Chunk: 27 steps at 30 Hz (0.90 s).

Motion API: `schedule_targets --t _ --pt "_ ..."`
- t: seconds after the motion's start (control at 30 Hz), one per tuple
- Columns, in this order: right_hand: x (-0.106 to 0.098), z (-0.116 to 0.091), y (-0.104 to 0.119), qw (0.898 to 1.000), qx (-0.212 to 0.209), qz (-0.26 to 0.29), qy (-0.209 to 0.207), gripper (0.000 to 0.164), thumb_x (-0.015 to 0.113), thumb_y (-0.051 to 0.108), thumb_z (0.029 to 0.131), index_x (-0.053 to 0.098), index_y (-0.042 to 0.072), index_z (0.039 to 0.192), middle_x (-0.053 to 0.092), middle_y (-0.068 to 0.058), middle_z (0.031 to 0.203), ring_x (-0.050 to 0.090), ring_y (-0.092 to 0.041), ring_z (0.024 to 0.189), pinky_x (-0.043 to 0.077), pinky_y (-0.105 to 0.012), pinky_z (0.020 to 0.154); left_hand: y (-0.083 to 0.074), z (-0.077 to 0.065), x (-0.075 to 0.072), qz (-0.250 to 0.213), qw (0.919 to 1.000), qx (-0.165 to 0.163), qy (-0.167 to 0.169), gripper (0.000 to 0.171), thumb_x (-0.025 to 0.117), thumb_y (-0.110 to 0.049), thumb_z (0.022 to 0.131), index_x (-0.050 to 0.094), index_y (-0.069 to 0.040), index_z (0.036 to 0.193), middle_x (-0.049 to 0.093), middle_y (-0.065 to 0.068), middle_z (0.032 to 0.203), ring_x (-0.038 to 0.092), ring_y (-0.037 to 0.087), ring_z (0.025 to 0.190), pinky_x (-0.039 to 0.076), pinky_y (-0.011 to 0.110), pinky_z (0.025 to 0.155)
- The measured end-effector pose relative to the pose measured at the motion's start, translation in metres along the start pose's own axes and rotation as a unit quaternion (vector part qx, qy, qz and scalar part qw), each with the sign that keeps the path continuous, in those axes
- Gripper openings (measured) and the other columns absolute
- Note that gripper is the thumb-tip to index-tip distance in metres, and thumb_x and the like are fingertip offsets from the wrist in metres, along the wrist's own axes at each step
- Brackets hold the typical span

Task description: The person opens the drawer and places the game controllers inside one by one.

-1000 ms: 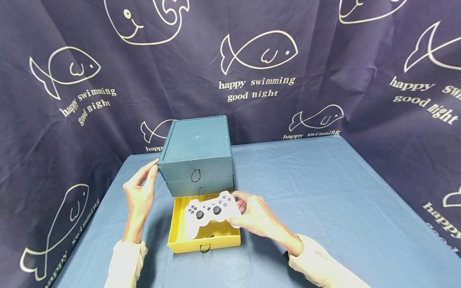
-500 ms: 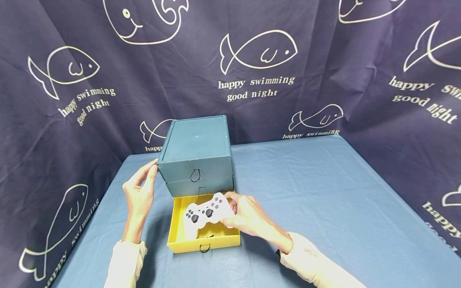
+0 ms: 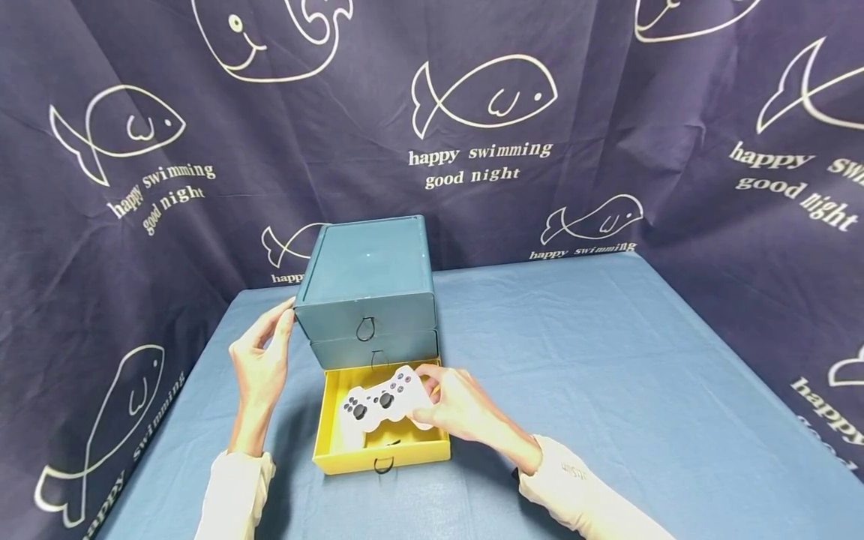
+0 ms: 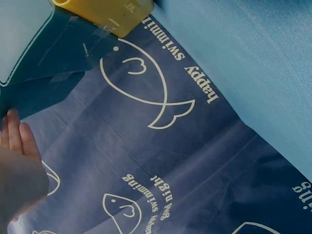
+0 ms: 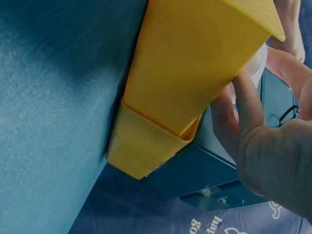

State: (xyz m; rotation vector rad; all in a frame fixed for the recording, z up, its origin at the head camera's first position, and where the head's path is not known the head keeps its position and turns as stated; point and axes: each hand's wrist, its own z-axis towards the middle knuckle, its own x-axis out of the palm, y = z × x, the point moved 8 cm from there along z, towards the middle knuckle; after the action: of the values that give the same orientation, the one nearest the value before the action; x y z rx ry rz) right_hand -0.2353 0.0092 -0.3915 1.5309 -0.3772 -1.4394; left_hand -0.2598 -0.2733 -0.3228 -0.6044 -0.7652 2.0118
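A white game controller point(image 3: 381, 401) with dark thumbsticks lies tilted within the pulled-out yellow drawer point(image 3: 432, 451), its left grip low and its right end higher. My right hand point(image 3: 455, 401) pinches that right end between thumb and fingers. In the right wrist view the fingers reach over the drawer's wall and most of the controller is hidden. My left hand point(image 3: 262, 356) touches the left front corner of the blue drawer cabinet point(image 3: 367, 262) with its fingertips. Those fingers point(image 4: 14, 134) look straight in the left wrist view.
Two blue drawers above the yellow one are closed, each with a dark loop pull point(image 3: 365, 328). A similar loop point(image 3: 384, 465) hangs on the yellow drawer's front. The cabinet stands on a blue cloth-covered table point(image 3: 574, 375), with a dark fish-print curtain point(image 3: 486, 202) behind.
My right hand has moved left and slightly down, bringing the controller lower into the yellow drawer. My left hand has stayed at the cabinet's corner.
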Motion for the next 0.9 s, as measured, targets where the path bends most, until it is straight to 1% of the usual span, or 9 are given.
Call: schedule_targets --t 0.17,0.33,0.43,0.63,0.77,0.9 --pt "0.0018 0.0005 0.0005 1.0 0.002 -0.008 0.001 0.038 0.081 0.007 0.076 0.071 0.005 0.113 0.066 0.002 0.079 0.059 -0.01 0.064 0.05 -0.027 0.055 -0.0002 0.0006 -0.0004 -0.003 1.0 0.0 0.0 0.027 0.068 0.002 0.098 0.076 -0.003 0.123 0.075 0.016 0.114 0.07 0.0 0.095 0.051 0.017 0.088" --pt "0.0051 -0.0003 0.0032 1.0 -0.005 -0.021 0.001 0.038 0.082 0.008 0.077 0.071 0.003 0.113 0.067 0.002 0.079 0.059 -0.007 0.062 0.05 -0.026 0.054 0.0002 -0.0005 -0.0009 0.0 1.0 -0.005 0.001 0.029 0.068 0.005 0.097 0.076 -0.003 0.123 0.075 0.015 0.114 0.068 -0.004 0.096 0.051 0.017 0.09" --pt "0.0057 -0.0007 0.005 1.0 -0.01 -0.027 -0.004 0.038 0.083 0.008 0.077 0.071 0.003 0.113 0.068 0.002 0.079 0.059 -0.007 0.063 0.049 -0.026 0.054 0.0 -0.0011 -0.0012 0.0 1.0 -0.007 0.001 0.028 0.069 0.005 0.097 0.076 -0.002 0.123 0.075 0.014 0.114 0.068 -0.005 0.097 0.051 0.018 0.09" --pt "0.0068 -0.0018 0.0047 1.0 -0.01 -0.021 -0.008 0.042 0.083 0.007 0.077 0.07 -0.001 0.117 0.071 -0.004 0.082 0.06 -0.007 0.065 0.051 -0.025 0.054 -0.0014 -0.0016 -0.0005 -0.003 1.0 -0.005 0.003 0.026 0.069 0.001 0.098 0.076 -0.002 0.123 0.076 0.014 0.114 0.069 -0.002 0.096 0.051 0.017 0.088" --pt "0.007 -0.0031 0.0046 1.0 -0.007 -0.016 -0.011 0.045 0.082 0.005 0.078 0.069 -0.003 0.12 0.071 -0.005 0.082 0.061 -0.008 0.065 0.051 -0.025 0.053 -0.0021 -0.0016 0.0 -0.003 1.0 -0.008 0.005 0.025 0.069 -0.003 0.099 0.076 -0.004 0.123 0.076 0.013 0.114 0.07 0.0 0.095 0.051 0.017 0.088" --pt "0.0058 -0.004 0.0064 1.0 -0.009 -0.016 -0.014 0.046 0.083 0.004 0.078 0.069 -0.003 0.12 0.071 -0.005 0.083 0.062 -0.008 0.066 0.051 -0.025 0.053 -0.0029 -0.0012 0.0008 -0.001 0.9999 -0.011 0.009 0.029 0.069 0.002 0.098 0.076 -0.007 0.124 0.076 0.011 0.115 0.068 -0.004 0.098 0.051 0.018 0.09"
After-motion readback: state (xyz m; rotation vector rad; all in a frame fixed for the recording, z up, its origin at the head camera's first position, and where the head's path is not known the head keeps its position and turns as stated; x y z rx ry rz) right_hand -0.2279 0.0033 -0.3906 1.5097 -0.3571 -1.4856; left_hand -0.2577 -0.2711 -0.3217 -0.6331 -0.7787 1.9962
